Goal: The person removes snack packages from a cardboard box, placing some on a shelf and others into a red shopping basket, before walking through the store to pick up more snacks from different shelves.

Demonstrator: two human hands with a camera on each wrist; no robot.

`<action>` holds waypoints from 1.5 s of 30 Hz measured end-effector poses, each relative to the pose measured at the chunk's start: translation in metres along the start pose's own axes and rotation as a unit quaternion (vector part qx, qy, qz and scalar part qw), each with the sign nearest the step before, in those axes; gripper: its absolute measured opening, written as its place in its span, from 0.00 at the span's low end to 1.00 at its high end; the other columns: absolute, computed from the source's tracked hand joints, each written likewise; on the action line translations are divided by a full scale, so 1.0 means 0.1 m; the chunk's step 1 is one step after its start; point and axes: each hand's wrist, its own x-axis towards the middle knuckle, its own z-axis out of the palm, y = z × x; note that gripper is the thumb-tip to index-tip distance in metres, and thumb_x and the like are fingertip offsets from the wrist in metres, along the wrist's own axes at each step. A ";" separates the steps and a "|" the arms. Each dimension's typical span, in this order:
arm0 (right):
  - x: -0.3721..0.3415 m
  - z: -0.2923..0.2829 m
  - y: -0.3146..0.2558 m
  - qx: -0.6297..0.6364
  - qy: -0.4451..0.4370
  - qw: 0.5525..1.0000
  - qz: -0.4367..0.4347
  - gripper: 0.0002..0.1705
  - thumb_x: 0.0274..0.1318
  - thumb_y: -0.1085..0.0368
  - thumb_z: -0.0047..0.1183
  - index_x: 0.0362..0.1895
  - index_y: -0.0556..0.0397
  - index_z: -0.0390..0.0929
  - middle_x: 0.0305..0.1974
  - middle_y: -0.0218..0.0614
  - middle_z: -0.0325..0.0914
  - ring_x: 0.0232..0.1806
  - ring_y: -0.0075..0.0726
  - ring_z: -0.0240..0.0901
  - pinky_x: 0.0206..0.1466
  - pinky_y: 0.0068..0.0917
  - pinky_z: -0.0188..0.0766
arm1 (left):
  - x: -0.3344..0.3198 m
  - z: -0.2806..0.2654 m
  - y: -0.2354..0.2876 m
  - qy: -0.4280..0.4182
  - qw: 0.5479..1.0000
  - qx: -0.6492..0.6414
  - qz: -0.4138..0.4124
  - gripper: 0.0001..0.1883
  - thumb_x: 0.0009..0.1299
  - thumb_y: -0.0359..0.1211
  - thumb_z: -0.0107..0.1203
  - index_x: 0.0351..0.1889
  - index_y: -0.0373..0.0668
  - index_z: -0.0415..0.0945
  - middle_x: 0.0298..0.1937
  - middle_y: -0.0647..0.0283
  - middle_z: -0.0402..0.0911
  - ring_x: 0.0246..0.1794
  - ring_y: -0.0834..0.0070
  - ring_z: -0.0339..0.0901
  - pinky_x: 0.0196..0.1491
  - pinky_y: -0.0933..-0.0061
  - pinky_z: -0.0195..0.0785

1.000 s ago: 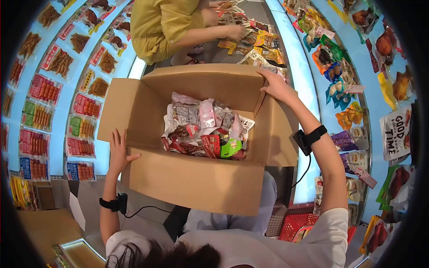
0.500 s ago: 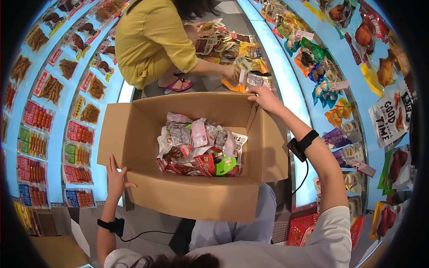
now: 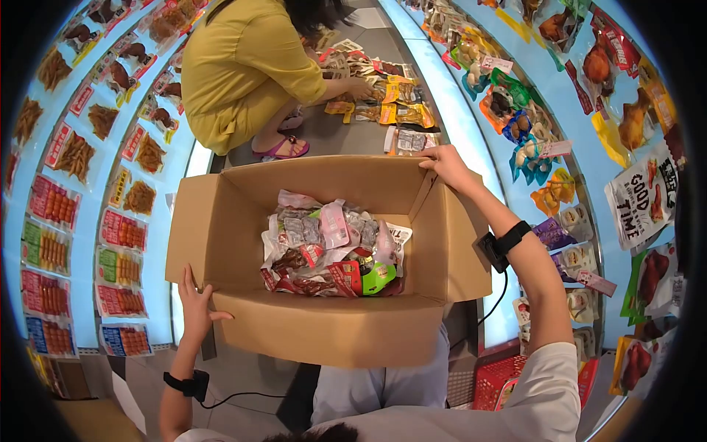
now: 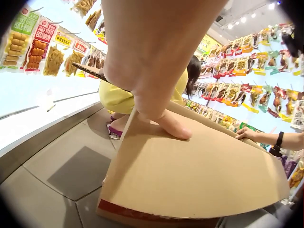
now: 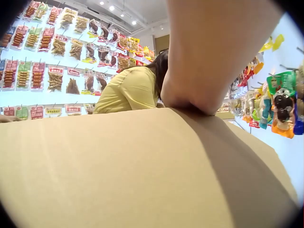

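An open cardboard box (image 3: 324,335), flaps spread, stands before the wearer's knees. Inside it lies a heap of vacuum-packed snack bags (image 3: 335,247), some pink, red or green. My left hand (image 3: 194,309) grips the box's near left corner; the thumb (image 4: 176,129) lies over the near flap in the left wrist view. At the far right corner, my right hand (image 3: 451,168) grips the top edge, its fingers bent over the rim. The right wrist view shows mostly forearm and flap (image 5: 95,161), with those fingers largely hidden.
Beyond the box a person in yellow (image 3: 243,74) crouches, reaching to rows of snack packets (image 3: 390,99) on the floor. Lit racks of hanging sausage packs (image 3: 124,265) run along the left; more packets (image 3: 648,206) hang right. A red basket (image 3: 495,383) stands by the right knee.
The box sits lower in the head view than a second ago, both hands still on it. The crouching person's hand has drawn back from the packet near the box's far edge.
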 end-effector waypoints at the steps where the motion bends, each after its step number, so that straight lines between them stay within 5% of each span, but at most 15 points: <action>1: -0.01 -0.05 0.04 0.004 0.003 1.000 0.015 0.14 0.41 0.67 0.55 0.36 0.58 0.78 0.28 0.48 0.76 0.30 0.44 0.74 0.38 0.30 0.68 | 0.04 0.00 0.09 -0.002 1.000 -0.002 -0.011 0.39 0.32 0.59 0.60 0.33 0.35 0.70 0.65 0.33 0.40 0.62 0.38 0.44 0.59 0.46 0.44; 4: -0.06 -0.21 0.12 0.030 0.017 0.998 0.057 0.13 0.41 0.68 0.55 0.35 0.58 0.78 0.27 0.47 0.76 0.28 0.41 0.73 0.36 0.29 0.67 | 0.18 0.02 0.35 -0.004 0.999 -0.019 -0.040 0.39 0.28 0.56 0.63 0.33 0.35 0.70 0.65 0.33 0.40 0.62 0.37 0.44 0.59 0.42 0.43; 8: -0.05 -0.29 0.35 -0.075 0.098 0.992 -0.004 0.12 0.40 0.67 0.57 0.34 0.54 0.80 0.25 0.48 0.76 0.27 0.45 0.71 0.38 0.34 0.67 | 0.33 0.13 0.56 0.036 0.998 -0.039 -0.021 0.39 0.30 0.59 0.61 0.32 0.34 0.71 0.64 0.31 0.39 0.62 0.35 0.44 0.57 0.36 0.39; 11: -0.11 -0.31 0.31 -0.069 0.120 0.988 0.065 0.12 0.41 0.66 0.57 0.35 0.51 0.80 0.26 0.48 0.75 0.32 0.48 0.70 0.41 0.37 0.65 | 0.38 0.14 0.62 0.040 0.998 -0.039 -0.019 0.39 0.31 0.60 0.60 0.31 0.34 0.70 0.64 0.31 0.39 0.62 0.34 0.43 0.58 0.36 0.39; 14: -0.14 -0.33 0.28 -0.087 0.088 0.986 0.109 0.14 0.46 0.65 0.54 0.41 0.52 0.77 0.33 0.46 0.74 0.36 0.47 0.70 0.44 0.35 0.64 | 0.38 0.09 0.65 0.033 0.999 -0.040 -0.013 0.38 0.32 0.58 0.61 0.32 0.35 0.70 0.64 0.32 0.39 0.62 0.35 0.44 0.57 0.36 0.40; 21: -0.15 -0.34 0.33 -0.075 0.071 0.990 0.097 0.15 0.48 0.65 0.52 0.43 0.53 0.75 0.33 0.44 0.71 0.37 0.44 0.69 0.44 0.32 0.63 | 0.37 0.07 0.63 0.033 0.999 -0.043 0.004 0.39 0.33 0.56 0.62 0.36 0.36 0.69 0.64 0.31 0.41 0.60 0.34 0.46 0.57 0.37 0.41; 36: -0.15 -0.30 0.39 -0.045 0.094 0.992 0.067 0.17 0.46 0.66 0.54 0.44 0.48 0.76 0.31 0.43 0.68 0.35 0.46 0.67 0.43 0.33 0.63 | 0.57 -0.12 0.53 -0.122 0.981 -0.149 -0.035 0.41 0.34 0.51 0.69 0.48 0.46 0.70 0.62 0.38 0.48 0.59 0.43 0.51 0.56 0.51 0.55; 45: -0.14 -0.30 0.39 -0.035 0.106 0.991 0.069 0.16 0.45 0.67 0.54 0.42 0.49 0.77 0.29 0.43 0.69 0.34 0.45 0.67 0.41 0.33 0.64 | 0.60 0.06 0.51 -0.089 0.935 -0.336 -0.065 0.34 0.35 0.41 0.71 0.43 0.41 0.73 0.55 0.54 0.66 0.55 0.58 0.65 0.56 0.64 0.59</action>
